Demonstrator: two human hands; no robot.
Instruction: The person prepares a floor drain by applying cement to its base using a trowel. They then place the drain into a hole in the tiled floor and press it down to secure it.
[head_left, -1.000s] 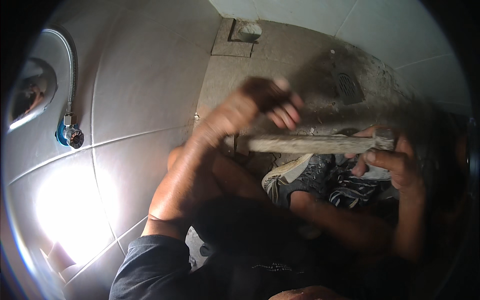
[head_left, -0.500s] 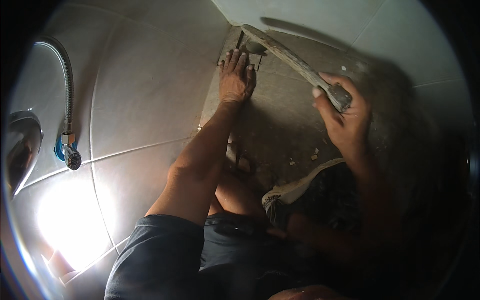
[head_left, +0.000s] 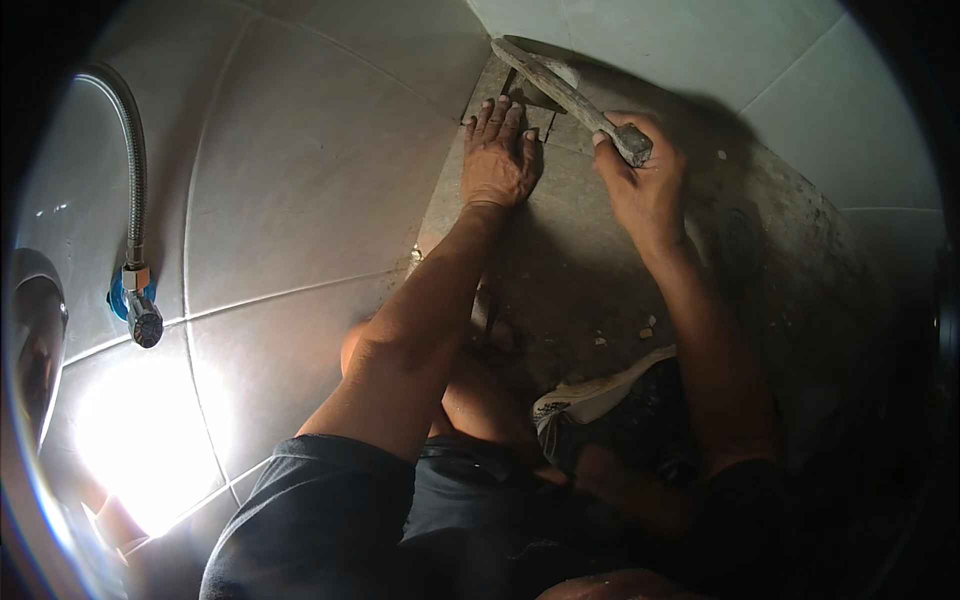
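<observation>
My left hand lies palm down, fingers stretched out, on a small cut floor tile in the far corner, beside a square opening in the floor. My right hand grips the near, grey-crusted end of a long weathered stick, which looks like wood. The stick slants across the opening, its far tip by the corner where the walls meet. A pale round rim in the opening is partly hidden behind the stick; whether the stick touches the tile cannot be told.
Tiled walls rise at left and back. On the left wall are a braided hose with a valve and a shiny metal fitting. Small rubble bits lie near my shoe. A floor drain sits in shadow at right.
My left hand has come down onto the tile from mid-air. My right hand has carried the stick forward, from level across my lap to a slant over the corner opening.
</observation>
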